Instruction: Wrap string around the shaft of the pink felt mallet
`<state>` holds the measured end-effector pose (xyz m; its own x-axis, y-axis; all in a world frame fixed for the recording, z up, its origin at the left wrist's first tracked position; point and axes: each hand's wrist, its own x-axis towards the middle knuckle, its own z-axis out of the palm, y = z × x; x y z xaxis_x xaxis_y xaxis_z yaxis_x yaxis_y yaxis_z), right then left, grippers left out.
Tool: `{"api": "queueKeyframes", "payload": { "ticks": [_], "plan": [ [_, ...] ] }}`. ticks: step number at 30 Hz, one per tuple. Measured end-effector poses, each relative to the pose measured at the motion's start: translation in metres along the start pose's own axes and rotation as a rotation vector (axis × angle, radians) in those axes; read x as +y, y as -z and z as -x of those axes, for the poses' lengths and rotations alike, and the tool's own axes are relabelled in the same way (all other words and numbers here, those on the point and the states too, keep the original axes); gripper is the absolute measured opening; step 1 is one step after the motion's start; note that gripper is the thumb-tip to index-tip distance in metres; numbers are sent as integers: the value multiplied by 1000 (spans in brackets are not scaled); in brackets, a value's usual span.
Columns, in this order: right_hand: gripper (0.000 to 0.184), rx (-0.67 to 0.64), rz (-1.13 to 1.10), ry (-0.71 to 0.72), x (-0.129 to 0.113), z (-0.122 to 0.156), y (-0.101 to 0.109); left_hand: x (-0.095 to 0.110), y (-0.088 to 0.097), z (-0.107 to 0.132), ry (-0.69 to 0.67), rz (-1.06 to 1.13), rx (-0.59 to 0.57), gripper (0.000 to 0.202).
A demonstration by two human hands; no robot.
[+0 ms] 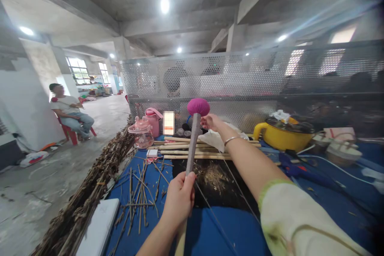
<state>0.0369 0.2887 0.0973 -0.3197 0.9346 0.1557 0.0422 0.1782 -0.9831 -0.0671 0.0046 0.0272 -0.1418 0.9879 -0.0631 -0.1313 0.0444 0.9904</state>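
A wooden stick (180, 237) wrapped in grey yarn (193, 144) stands tilted upright in front of me, with a round magenta fabric-covered head (198, 107) on its top. My left hand (181, 194) is closed around the lower part, where the grey wrapping ends and pale wood shows below. Just under the magenta head, my right hand (211, 122) pinches a thin strand of yarn beside the stick; its fingertips are partly hidden. Thin strands (237, 182) run down across the dark patch toward my lap.
Pale wooden sticks (177, 152) and dry twigs (141, 196) lie on the blue table. A pink kettle (152, 122), a yellow pot (282, 136) and a blue glue gun (295, 168) stand or lie around. Behind rises a perforated metal panel (255, 76). A person (70, 108) sits left.
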Motion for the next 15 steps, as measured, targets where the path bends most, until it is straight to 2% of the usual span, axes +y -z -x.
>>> {"api": "queueKeyframes", "payload": {
  "ticks": [3, 7, 11, 15],
  "plan": [
    [9, 95, 6, 48, -38, -13, 12, 0, 1, -1, 12, 12, 7, 44],
    [13, 212, 6, 152, -75, -15, 25, 1, 2, -1, 7, 22, 16, 44],
    [16, 376, 20, 305, -108, -2, 41, 2, 2, -1, -6, 20, 25, 42],
    [19, 472, 60, 500, -149, 27, 60, 3, 3, -1, -14, 23, 21, 41]
  ]
}}
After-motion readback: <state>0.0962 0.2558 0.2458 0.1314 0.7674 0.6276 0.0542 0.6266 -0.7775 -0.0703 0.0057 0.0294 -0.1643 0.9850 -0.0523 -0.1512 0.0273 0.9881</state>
